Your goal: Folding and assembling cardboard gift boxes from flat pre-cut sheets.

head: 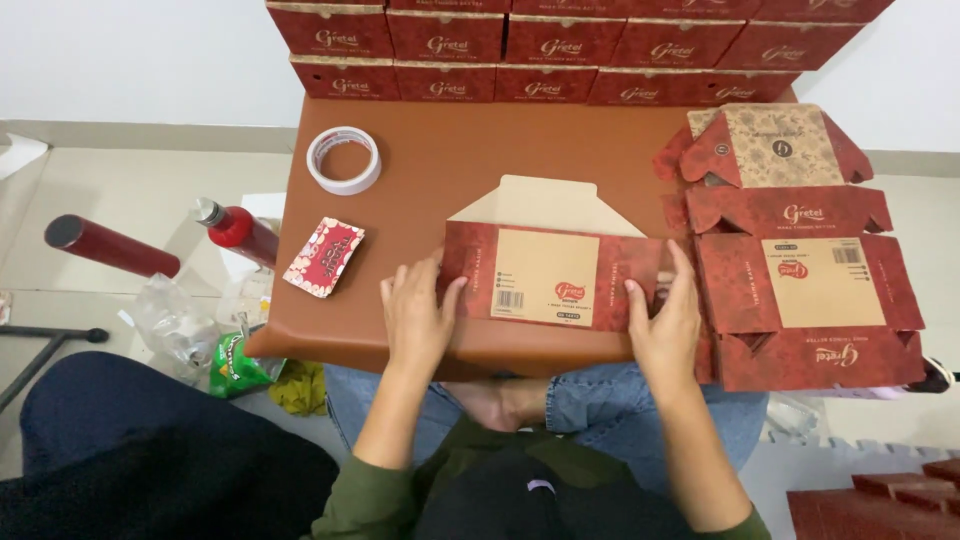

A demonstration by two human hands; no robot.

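Head view: a flat carton blank (555, 278), red with a tan panel, lies at the middle of the bench's (430, 170) near edge, its pale flap pointing toward the far edge. The left hand (418, 318) rests on the blank's left end, fingers spread flat with the thumb up against the panel's edge; its grip is apart, pressing rather than clamping. The right hand (665, 318) lies the same way over the right end, fingers apart and flat on the card, closed on nothing.

Just beside the right hand, along the bench's right edge, sits a stack of unfolded blanks (800, 280), touching or nearly touching the one in hand. A roll of tape (344, 160) lies near the far left corner, and a small red packet (324, 257) near the left edge. Made-up red boxes (560, 45) stand in rows along the far edge. A red bottle (238, 228) stands on the floor to the left.

The blank looks light and thin, stiff across its panels but ready to bend at the creases; it is best taken by its end panels, beside the folds.
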